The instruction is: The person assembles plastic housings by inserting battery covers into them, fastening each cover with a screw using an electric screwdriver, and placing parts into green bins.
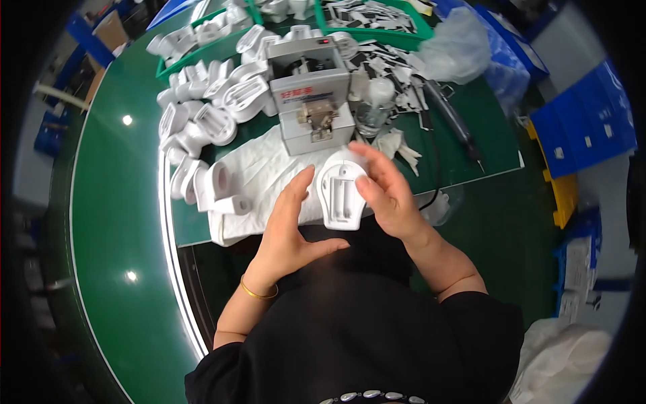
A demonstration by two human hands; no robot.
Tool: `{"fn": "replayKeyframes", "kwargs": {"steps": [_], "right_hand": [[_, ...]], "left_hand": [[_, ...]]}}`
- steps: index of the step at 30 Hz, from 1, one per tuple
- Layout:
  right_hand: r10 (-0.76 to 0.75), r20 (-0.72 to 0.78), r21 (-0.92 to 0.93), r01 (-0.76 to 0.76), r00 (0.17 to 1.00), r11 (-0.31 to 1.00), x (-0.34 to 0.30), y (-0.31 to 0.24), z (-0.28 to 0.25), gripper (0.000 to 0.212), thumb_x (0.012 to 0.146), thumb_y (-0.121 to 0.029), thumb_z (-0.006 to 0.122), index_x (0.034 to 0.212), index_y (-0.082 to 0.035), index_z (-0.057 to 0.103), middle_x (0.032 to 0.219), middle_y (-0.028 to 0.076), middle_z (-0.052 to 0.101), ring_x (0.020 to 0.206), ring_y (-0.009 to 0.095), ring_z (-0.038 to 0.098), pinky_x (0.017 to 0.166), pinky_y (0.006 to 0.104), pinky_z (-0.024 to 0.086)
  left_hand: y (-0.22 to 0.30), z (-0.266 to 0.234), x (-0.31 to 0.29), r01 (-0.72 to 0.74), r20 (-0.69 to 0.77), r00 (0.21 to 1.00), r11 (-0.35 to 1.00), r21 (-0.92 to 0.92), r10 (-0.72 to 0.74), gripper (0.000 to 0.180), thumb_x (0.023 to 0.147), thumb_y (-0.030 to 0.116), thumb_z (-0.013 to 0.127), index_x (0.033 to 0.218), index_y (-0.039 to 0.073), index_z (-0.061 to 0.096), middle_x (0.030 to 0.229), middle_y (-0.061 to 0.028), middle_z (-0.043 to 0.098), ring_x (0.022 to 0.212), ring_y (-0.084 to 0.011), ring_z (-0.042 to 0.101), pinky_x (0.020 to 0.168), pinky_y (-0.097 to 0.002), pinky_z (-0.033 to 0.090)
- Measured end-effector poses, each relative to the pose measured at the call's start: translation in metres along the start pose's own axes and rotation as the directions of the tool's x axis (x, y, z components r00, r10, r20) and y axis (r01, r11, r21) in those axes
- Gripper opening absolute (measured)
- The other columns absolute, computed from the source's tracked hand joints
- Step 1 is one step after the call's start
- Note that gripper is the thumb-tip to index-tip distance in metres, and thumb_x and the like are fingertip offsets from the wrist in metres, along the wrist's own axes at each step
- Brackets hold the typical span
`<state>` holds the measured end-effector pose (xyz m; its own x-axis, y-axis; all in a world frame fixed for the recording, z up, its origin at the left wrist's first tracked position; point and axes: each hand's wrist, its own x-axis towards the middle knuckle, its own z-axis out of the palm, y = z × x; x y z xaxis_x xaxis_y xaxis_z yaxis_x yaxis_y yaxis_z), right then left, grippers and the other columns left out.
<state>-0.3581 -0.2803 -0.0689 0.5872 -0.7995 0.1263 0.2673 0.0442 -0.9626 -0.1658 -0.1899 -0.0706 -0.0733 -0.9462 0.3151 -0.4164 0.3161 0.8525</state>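
My right hand (390, 194) grips a white plastic housing (342, 195) by its right side, thumb on the face and fingers behind the edge. The housing has a rounded top, a narrower lower end and a long recessed compartment facing up. My left hand (291, 232) is beside it on the left, fingers and thumb spread, apart from the housing. Just beyond my hands stands a grey bench machine (315, 97) with a metal mechanism on its front. A white cloth (259, 182) lies under and in front of the machine.
Several white housings (215, 124) crowd the table's left side, some in a green bin (202, 40). Another green bin (420, 30) holds black and white strips. A clear jar (372, 118) and a dark power screwdriver (449, 118) with a cable lie right of the machine.
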Motion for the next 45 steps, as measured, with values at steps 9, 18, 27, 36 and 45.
{"fn": "replayKeyframes", "kwargs": {"steps": [9,18,27,36,45], "right_hand": [[-0.342,-0.305,-0.724,0.017,0.889,0.69,0.04,0.006,-0.072,0.017,0.09,-0.016,0.07,0.099,-0.001,0.072,0.092,0.009,0.072,0.086,0.015,0.066,0.075,0.03,0.051],[-0.411,0.074,-0.949,-0.062,0.909,-0.308,0.132,0.043,-0.156,0.043,0.083,-0.001,0.056,0.122,-0.018,0.066,0.121,0.005,0.064,0.126,0.029,0.05,0.11,0.056,0.027],[-0.542,-0.175,-0.984,-0.136,0.822,0.112,0.125,0.016,-0.159,0.017,0.09,-0.012,0.062,0.104,-0.004,0.067,0.09,0.008,0.067,0.093,0.024,0.064,0.086,0.0383,0.047],[-0.349,-0.42,-0.419,0.162,0.838,0.893,0.059,-0.026,-0.102,0.027,0.099,-0.009,0.058,0.123,0.002,0.061,0.098,0.005,0.066,0.085,0.009,0.059,0.078,0.0241,0.049],[-0.14,-0.19,-0.179,0.106,0.972,0.978,0.019,-0.031,-0.033,0.027,0.09,-0.001,0.068,0.117,-0.001,0.064,0.09,0.003,0.066,0.07,0.007,0.059,0.064,0.0201,0.049]], "left_hand": [[-0.018,0.026,0.004,0.071,0.028,0.997,0.965,-0.253,-0.066,0.109,0.065,0.011,0.089,0.152,0.002,0.024,0.143,-0.0148,0.044,0.13,-0.025,0.047,0.11,-0.038,0.037],[-0.019,0.022,-0.002,0.157,0.098,0.987,0.884,-0.44,-0.127,0.117,0.067,-0.001,0.081,0.156,0.01,0.005,0.139,-0.0129,0.043,0.13,-0.0235,0.046,0.108,-0.0384,0.038],[-0.023,0.014,0.0,0.184,0.085,0.982,0.775,-0.604,-0.167,0.118,0.067,0.002,0.083,0.156,0.009,0.006,0.136,-0.013,0.045,0.126,-0.023,0.048,0.106,-0.0374,0.04],[-0.026,0.017,0.001,0.101,0.039,0.995,0.79,-0.605,-0.097,0.122,0.063,-0.001,0.085,0.156,0.011,0.006,0.145,-0.0184,0.041,0.131,-0.0262,0.046,0.108,-0.0395,0.039],[-0.023,0.017,0.0,0.158,0.083,0.987,0.763,-0.627,-0.137,0.118,0.065,-0.006,0.081,0.156,0.012,0.008,0.153,-0.0176,0.032,0.137,-0.0257,0.04,0.108,-0.0389,0.041]]}}
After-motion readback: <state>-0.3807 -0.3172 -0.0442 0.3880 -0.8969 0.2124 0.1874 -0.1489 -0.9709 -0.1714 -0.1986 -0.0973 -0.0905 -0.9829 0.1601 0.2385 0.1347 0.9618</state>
